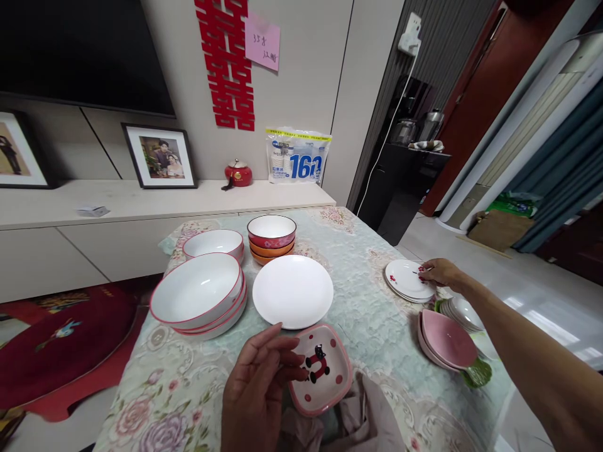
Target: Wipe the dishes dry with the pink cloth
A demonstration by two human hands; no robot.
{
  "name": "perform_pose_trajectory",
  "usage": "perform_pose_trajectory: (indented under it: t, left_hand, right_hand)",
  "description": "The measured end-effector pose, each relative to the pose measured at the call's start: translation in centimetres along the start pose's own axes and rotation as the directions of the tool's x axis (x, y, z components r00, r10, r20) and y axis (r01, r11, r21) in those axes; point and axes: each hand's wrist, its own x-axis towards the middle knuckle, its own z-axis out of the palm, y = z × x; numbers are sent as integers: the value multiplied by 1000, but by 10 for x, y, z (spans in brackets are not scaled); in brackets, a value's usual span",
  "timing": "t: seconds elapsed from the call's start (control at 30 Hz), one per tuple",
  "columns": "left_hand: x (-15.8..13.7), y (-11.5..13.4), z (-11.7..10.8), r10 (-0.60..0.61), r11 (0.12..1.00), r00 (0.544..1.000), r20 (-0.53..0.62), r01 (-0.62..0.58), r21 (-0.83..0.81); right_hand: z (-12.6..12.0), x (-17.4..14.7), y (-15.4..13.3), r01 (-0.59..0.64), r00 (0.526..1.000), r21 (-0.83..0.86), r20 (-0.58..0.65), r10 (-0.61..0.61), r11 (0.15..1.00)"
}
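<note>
My right hand [441, 274] reaches out to the right and pinches the rim of a small white plate [406, 277] with red flowers, the top one of a short stack. Near me, my left hand [264, 383] is half curled with fingers apart, overlapping the left edge of a square pink-rimmed dish [325, 370] with red dots and a black cat. I cannot tell whether its fingertips touch that dish. Just beyond lies a plain white round plate [293, 292]. A crumpled greyish cloth [372, 417] is under the near side of the dish.
Large red-rimmed white bowls [200, 292] are stacked at left, with a red bowl on orange bowls [272, 242] behind. Pink leaf-handled bowls [450, 339] and small white bowls [464, 312] stand at right. A floral cloth [164, 376] covers the table, against a low cabinet [117, 204].
</note>
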Motion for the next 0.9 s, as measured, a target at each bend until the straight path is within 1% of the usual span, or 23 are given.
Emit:
perform_pose_trajectory:
  t: [0.17, 0.37, 0.5, 0.63, 0.73, 0.8, 0.87, 0.9]
  left_hand:
    - [0, 2, 2, -16, 1000, 1000, -14, 16, -4]
    - [-1, 3, 6, -27, 1000, 999, -30, 26, -6]
    - [-1, 3, 6, -31, 1000, 998, -55, 31, -6]
    - [-1, 3, 6, -8, 1000, 998, -57, 8, -5]
    - [-2, 5, 7, 17, 1000, 999, -51, -17, -8]
    - [-3, 7, 9, 27, 999, 998, -60, -28, -15]
    - [-3, 10, 10, 32, 999, 997, -69, -33, -15]
    - [-3, 11, 11, 31, 999, 996, -81, -32, -11]
  right_hand:
    - [0, 7, 0, -32, 999, -114, 14, 34, 993]
    - [1, 7, -4, -25, 1000, -224, 5, 27, 974]
    - [4, 0, -8, -24, 1000, -270, -22, 19, 962]
    - [4, -11, -16, -11, 997, -303, -81, -14, 953]
    - [-6, -26, -32, 15, 987, -317, -148, -65, 948]
    - [-16, -42, -49, 64, 969, -312, -207, -133, 948]
    - [-20, -67, -70, 169, 931, -291, -267, -250, 942]
    - [-19, -85, -80, 238, 909, -274, -276, -313, 932]
